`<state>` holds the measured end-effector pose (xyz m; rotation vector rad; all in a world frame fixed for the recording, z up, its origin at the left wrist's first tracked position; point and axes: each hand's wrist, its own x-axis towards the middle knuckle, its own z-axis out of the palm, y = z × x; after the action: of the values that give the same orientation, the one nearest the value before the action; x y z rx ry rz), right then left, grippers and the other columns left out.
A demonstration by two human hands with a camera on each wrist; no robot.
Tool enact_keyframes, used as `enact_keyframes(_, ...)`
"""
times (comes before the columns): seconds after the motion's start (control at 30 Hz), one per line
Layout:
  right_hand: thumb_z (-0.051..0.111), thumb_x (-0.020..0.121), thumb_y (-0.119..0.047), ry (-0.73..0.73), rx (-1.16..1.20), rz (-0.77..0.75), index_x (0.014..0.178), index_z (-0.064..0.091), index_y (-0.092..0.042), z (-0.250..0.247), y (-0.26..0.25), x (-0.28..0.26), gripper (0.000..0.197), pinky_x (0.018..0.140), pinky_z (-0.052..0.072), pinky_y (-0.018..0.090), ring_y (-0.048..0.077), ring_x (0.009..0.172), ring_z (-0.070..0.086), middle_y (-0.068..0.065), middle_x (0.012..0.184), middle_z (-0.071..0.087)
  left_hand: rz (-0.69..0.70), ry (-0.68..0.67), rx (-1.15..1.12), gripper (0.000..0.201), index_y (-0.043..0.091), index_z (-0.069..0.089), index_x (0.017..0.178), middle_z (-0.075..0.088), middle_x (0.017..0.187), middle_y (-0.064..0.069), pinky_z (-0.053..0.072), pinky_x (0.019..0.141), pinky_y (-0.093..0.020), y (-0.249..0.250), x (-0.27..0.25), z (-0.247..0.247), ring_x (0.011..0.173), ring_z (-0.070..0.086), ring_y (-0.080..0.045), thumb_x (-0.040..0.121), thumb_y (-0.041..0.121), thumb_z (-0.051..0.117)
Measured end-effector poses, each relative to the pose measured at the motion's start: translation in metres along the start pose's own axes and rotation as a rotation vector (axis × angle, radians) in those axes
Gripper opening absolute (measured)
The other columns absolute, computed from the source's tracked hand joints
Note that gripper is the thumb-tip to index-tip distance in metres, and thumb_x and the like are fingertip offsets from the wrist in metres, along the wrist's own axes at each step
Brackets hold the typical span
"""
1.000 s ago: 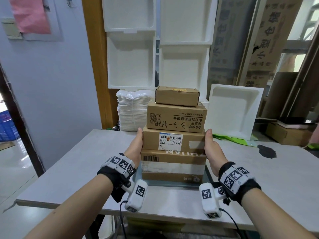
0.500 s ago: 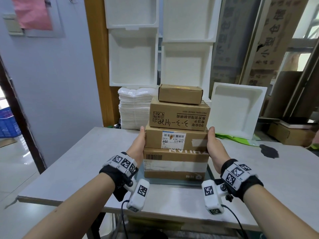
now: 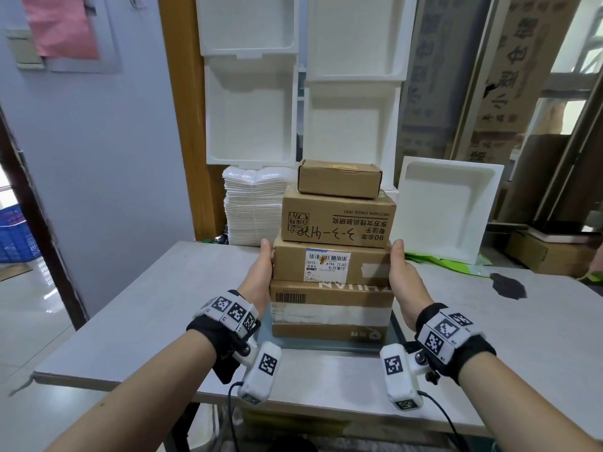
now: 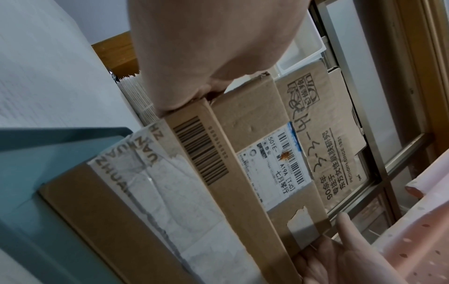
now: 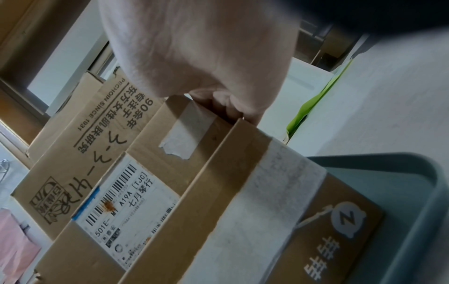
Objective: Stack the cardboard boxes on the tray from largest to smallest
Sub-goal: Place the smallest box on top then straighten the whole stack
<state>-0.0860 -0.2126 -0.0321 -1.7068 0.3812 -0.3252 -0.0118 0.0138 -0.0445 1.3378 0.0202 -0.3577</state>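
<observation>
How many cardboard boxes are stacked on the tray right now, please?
4, in one stack on the tray: bottom box, labelled box held between both hands, printed box, small top box.

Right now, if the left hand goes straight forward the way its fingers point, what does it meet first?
Probably the stack of white sheets behind the boxes. The left hand lies flat against the side of the second box from the bottom, fingers pointing toward the back of the table. Depth is unclear, so this is a guess.

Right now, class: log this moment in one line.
stack: four cardboard boxes on teal tray | left hand, right hand: flat against second-lowest box's sides
</observation>
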Motion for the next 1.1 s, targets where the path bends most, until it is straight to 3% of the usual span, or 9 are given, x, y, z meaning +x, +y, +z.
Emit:
enact_keyframes(0.47,0.013,0.101,-0.059,-0.025,-0.019,-0.026,0.140,0.052,-0.020,0.001,-0.005,-0.009,0.067,0.100,0.034,0.029,0.016,0.110,0.048,0.000,0.118,0.056,0.014,0.016,0.052,0.065,0.032,0.064,0.118,0.073,0.110,-0.008,0.048,0.099,-0.047,0.001,-0.004,0.002,0.106,0.068,-0.025,0.092,0.071,0.018)
enact_keyframes(0.57,0.014,0.100,-0.061,-0.023,-0.032,-0.026,0.141,0.052,-0.020,0.001,-0.009,-0.010,0.069,0.104,0.033,0.032,0.018,0.114,0.049,0.005,0.131,0.058,0.019,0.022,0.062,0.063,0.032,0.065,0.114,0.074,0.108,-0.007,0.052,0.093,-0.040,0.002,-0.005,0.001,0.103,0.069,-0.023,0.094,0.068,0.017)
enact_keyframes(0.67,0.014,0.100,-0.061,-0.017,-0.037,-0.050,0.143,0.050,-0.021,0.000,-0.017,-0.011,0.069,0.106,0.032,0.033,0.022,0.130,0.048,0.004,0.142,0.055,0.067,0.015,0.131,0.061,0.036,0.066,0.108,0.076,0.095,0.003,0.053,0.072,-0.027,0.008,-0.009,0.003,0.088,0.070,-0.009,0.096,0.064,0.013)
enact_keyframes(0.73,0.015,0.100,-0.062,-0.004,-0.040,-0.072,0.145,0.048,-0.022,-0.001,-0.024,-0.012,0.069,0.110,0.031,0.034,0.022,0.136,0.045,0.003,0.146,0.052,0.112,0.013,0.154,0.062,0.033,0.061,0.119,0.071,0.107,0.007,0.052,0.061,-0.018,0.017,-0.012,0.002,0.089,0.066,0.000,0.097,0.063,0.011)
enact_keyframes(0.8,0.015,0.100,-0.061,-0.002,-0.031,-0.105,0.145,0.047,-0.021,-0.001,-0.032,-0.012,0.068,0.108,0.030,0.032,0.020,0.135,0.045,0.003,0.147,0.052,0.160,0.021,0.153,0.072,0.023,0.042,0.145,0.047,0.144,0.002,0.048,0.090,-0.020,0.029,-0.011,0.001,0.129,0.047,-0.011,0.095,0.066,0.012)
enact_keyframes(0.83,0.016,0.101,-0.060,0.001,-0.017,-0.122,0.145,0.047,-0.019,-0.002,-0.036,-0.012,0.068,0.105,0.030,0.030,0.019,0.133,0.046,0.002,0.145,0.052,0.182,0.027,0.152,0.076,0.020,0.029,0.151,0.032,0.155,0.000,0.035,0.109,-0.028,0.034,-0.011,0.001,0.142,0.030,-0.016,0.094,0.067,0.012)
enact_keyframes(0.9,0.019,0.102,-0.058,0.010,0.007,-0.148,0.144,0.048,-0.016,-0.003,-0.043,-0.012,0.066,0.099,0.030,0.027,0.014,0.121,0.047,0.000,0.135,0.055,0.225,0.026,0.148,0.075,0.019,0.020,0.154,0.021,0.160,0.000,0.013,0.118,-0.035,0.044,-0.012,0.003,0.147,0.016,-0.018,0.095,0.065,0.012)
enact_keyframes(1.0,0.019,0.101,-0.058,-0.007,0.013,-0.162,0.141,0.050,-0.016,-0.003,-0.049,-0.013,0.066,0.099,0.032,0.028,0.014,0.116,0.048,-0.004,0.120,0.054,0.246,-0.035,0.161,0.071,0.018,0.033,0.150,0.040,0.151,0.000,0.026,0.109,-0.028,0.053,-0.015,0.008,0.138,0.035,-0.013,0.098,0.060,0.008)
enact_keyframes(1.1,0.019,0.100,-0.060,-0.017,0.002,-0.148,0.142,0.050,-0.016,-0.002,-0.050,-0.013,0.068,0.102,0.032,0.029,0.014,0.115,0.047,0.000,0.127,0.056,0.246,-0.060,0.210,0.074,0.019,0.050,0.139,0.062,0.127,-0.001,0.041,0.085,-0.024,0.056,-0.021,0.015,0.116,0.055,-0.012,0.097,0.061,0.007)
